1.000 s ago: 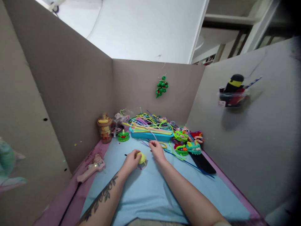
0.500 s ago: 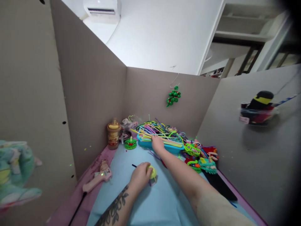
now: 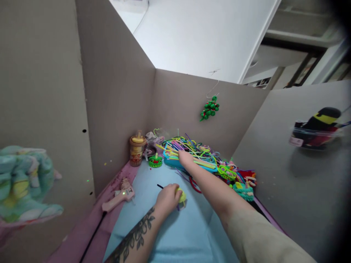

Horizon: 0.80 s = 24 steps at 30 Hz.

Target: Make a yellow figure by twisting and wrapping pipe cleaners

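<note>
My left hand [image 3: 168,199] is closed around a small yellow fuzzy piece [image 3: 181,196] above the blue cloth. A thin black stick [image 3: 160,186] pokes out on the left side of that hand, and a small see-through bit shows below the yellow piece. Farther forward, my right hand [image 3: 185,159] reaches into a blue basket [image 3: 171,163] heaped with coloured pipe cleaners [image 3: 204,165]. Its fingers are bent together on the pipe cleaners at the near side, with the fingertips partly hidden.
A pink glue gun [image 3: 119,200] lies at the left, its cord running forward. Behind it stand a brown-lidded cup [image 3: 136,150] and a green pipe-cleaner figure [image 3: 155,161]. Finished fuzzy pieces [image 3: 243,190] pile up at the right. Grey panels [image 3: 117,95] enclose the table.
The whole view has shifted, with things appearing farther right and slightly higher. My right hand stays at the basket among the pipe cleaners, and my left hand keeps its hold on the yellow piece.
</note>
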Each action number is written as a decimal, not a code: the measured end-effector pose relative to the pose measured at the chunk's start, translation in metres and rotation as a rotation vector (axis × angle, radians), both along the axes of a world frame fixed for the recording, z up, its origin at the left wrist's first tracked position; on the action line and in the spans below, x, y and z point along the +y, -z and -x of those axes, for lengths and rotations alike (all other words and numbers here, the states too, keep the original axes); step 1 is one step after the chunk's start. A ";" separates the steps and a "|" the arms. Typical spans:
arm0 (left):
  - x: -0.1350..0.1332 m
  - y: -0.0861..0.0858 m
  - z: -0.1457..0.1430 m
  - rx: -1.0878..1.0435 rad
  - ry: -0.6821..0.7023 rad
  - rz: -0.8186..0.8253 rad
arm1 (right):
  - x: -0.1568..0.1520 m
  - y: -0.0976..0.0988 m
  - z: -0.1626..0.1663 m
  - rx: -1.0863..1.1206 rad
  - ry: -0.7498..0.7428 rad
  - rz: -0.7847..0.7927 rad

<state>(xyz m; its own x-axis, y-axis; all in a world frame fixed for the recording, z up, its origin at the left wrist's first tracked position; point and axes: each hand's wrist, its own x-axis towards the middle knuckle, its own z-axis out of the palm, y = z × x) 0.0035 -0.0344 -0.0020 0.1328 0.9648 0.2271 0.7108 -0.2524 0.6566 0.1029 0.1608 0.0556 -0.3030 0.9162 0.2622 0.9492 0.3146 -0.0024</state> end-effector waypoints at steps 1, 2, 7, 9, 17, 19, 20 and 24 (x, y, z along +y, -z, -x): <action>0.000 0.000 0.000 -0.001 0.003 -0.001 | 0.001 -0.001 0.002 -0.001 -0.015 0.002; 0.000 0.000 0.000 -0.002 0.005 -0.002 | 0.001 -0.002 0.003 0.000 -0.034 0.002; -0.001 -0.003 -0.001 0.017 0.002 0.010 | -0.001 -0.007 0.015 0.019 -0.193 -0.002; -0.002 -0.004 -0.001 0.026 0.006 0.008 | -0.002 -0.007 0.022 0.030 -0.270 0.001; -0.003 -0.006 -0.002 0.034 0.003 0.016 | -0.007 -0.032 0.079 0.518 -0.551 -0.094; -0.003 -0.005 -0.001 0.020 0.012 0.016 | -0.014 -0.052 0.094 0.770 -0.611 -0.142; -0.002 -0.005 -0.001 0.009 0.015 0.015 | -0.020 -0.064 0.100 0.895 -0.646 -0.148; -0.002 -0.003 0.000 -0.039 0.004 0.029 | -0.062 -0.118 0.095 1.168 -0.833 -0.082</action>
<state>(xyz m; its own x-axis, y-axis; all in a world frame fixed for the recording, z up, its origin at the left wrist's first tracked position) 0.0038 -0.0362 0.0011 0.1280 0.9705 0.2041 0.6839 -0.2354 0.6905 0.0080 0.0983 0.1739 -0.3122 0.5529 0.7726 -0.0411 0.8046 -0.5924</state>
